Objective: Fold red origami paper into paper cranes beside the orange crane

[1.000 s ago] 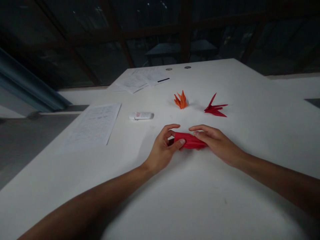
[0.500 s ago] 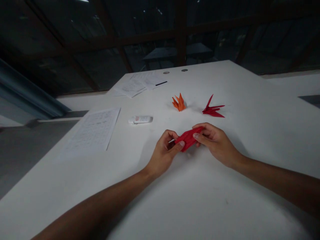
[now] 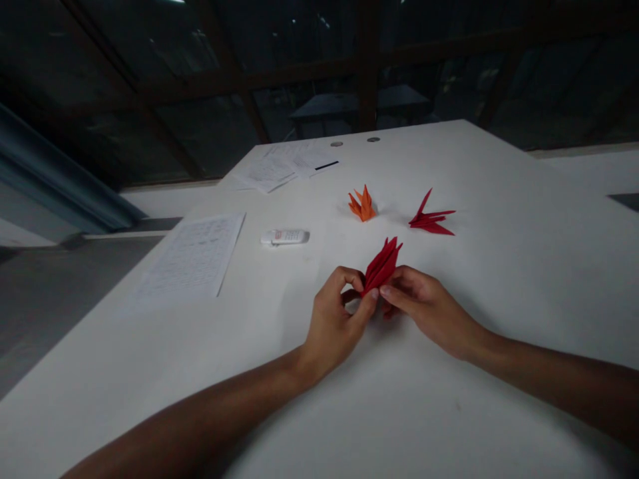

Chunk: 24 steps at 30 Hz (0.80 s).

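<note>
Between my hands is a folded red paper (image 3: 383, 263), its pointed layers fanning up and away from me. My left hand (image 3: 340, 311) pinches its lower left edge between thumb and fingers. From the other side, my right hand (image 3: 422, 303) has thumb and fingertips closed on the lower right edge; some of those fingers are hidden behind the paper. Just beyond stand an orange paper crane (image 3: 363, 204) and, to its right, a red paper crane (image 3: 430, 216) with long thin points.
On the white table (image 3: 279, 426), a white correction-tape-like item (image 3: 284, 237) lies left of the orange crane. A printed sheet (image 3: 192, 259) rests near the left edge. More papers (image 3: 279, 166) and a dark pen-like strip (image 3: 327, 165) lie farther back, near two round grommets (image 3: 373, 140).
The red folded paper has turned from lying sideways to pointing upward and away. Both hands now grip its lower end, closer together. The view has shifted slightly.
</note>
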Motion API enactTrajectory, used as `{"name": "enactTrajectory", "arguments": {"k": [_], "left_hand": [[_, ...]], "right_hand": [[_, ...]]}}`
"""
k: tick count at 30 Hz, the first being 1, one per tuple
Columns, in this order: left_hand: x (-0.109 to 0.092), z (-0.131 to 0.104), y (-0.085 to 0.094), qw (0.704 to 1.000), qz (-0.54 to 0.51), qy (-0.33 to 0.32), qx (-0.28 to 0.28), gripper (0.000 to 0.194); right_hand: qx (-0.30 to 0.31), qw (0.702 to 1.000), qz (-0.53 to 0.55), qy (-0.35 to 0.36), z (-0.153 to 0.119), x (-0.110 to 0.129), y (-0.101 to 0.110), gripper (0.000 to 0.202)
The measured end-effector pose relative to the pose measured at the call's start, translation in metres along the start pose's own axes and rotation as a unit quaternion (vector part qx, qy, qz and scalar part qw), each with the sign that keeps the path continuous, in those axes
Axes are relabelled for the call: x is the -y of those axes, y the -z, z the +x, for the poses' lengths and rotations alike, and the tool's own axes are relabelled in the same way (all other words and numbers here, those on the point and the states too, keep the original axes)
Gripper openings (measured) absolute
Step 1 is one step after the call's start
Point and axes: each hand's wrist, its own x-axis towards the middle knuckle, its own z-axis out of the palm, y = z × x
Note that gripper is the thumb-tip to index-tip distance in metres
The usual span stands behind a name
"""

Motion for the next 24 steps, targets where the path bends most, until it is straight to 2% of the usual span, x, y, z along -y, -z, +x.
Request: {"name": "enactTrajectory", "arguments": {"k": [10, 13, 18, 21, 24], "left_hand": [[-0.006, 0.000, 0.004, 0.994, 0.000, -0.057, 0.089, 0.006], [-0.005, -0.001, 0.005, 0.996, -0.001, -0.042, 0.085, 0.006], [0.002, -0.002, 0.004, 0.998, -0.007, -0.016, 0.057, 0.016], [0.006, 0.001, 0.005, 0.998, -0.024, -0.027, 0.045, 0.022], [0.009, 0.003, 0.010, 0.996, -0.007, -0.063, 0.058, 0.011]], "right_hand": [[-0.052, 0.998, -0.029, 0.020, 0.000, 0.002, 0.004, 0.014], [-0.056, 0.998, -0.026, 0.019, 0.000, 0.003, 0.003, 0.016], [-0.048, 0.997, -0.043, 0.034, 0.000, -0.002, 0.006, 0.018], [-0.031, 0.995, -0.072, 0.062, -0.001, -0.004, 0.010, 0.017], [-0.023, 0.987, -0.111, 0.117, -0.003, -0.001, 0.014, 0.016]]}}
